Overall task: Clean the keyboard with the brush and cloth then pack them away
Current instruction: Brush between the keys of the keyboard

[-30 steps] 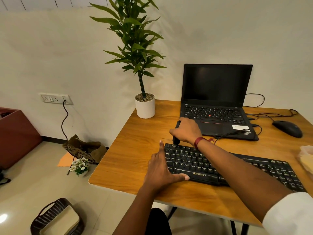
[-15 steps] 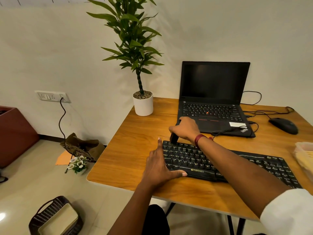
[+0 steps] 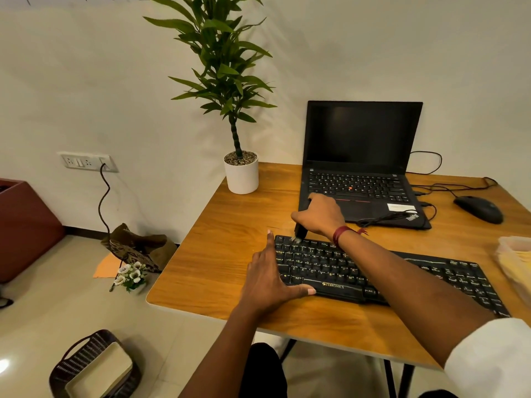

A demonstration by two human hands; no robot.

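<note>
A black keyboard (image 3: 402,271) lies across the near part of the wooden desk (image 3: 218,254). My right hand (image 3: 320,215) is closed around a black brush (image 3: 300,232), held upright with its pale bristles touching the keyboard's top-left keys. My left hand (image 3: 268,278) lies flat and spread against the keyboard's left end, thumb along its front edge. At the right edge sits a clear container (image 3: 515,262) with something yellow folded inside; whether that is the cloth I cannot tell.
An open black laptop (image 3: 362,168) stands behind the keyboard, with a black mouse (image 3: 478,209) and cables to its right. A potted plant (image 3: 241,170) stands at the desk's far left corner. On the floor are a woven basket (image 3: 92,366), a bag (image 3: 138,248) and small flowers.
The brush and my right hand have stayed at the keyboard's top-left corner with only a slight shift. My left hand has not moved. My head has tilted a little, shifting the view.
</note>
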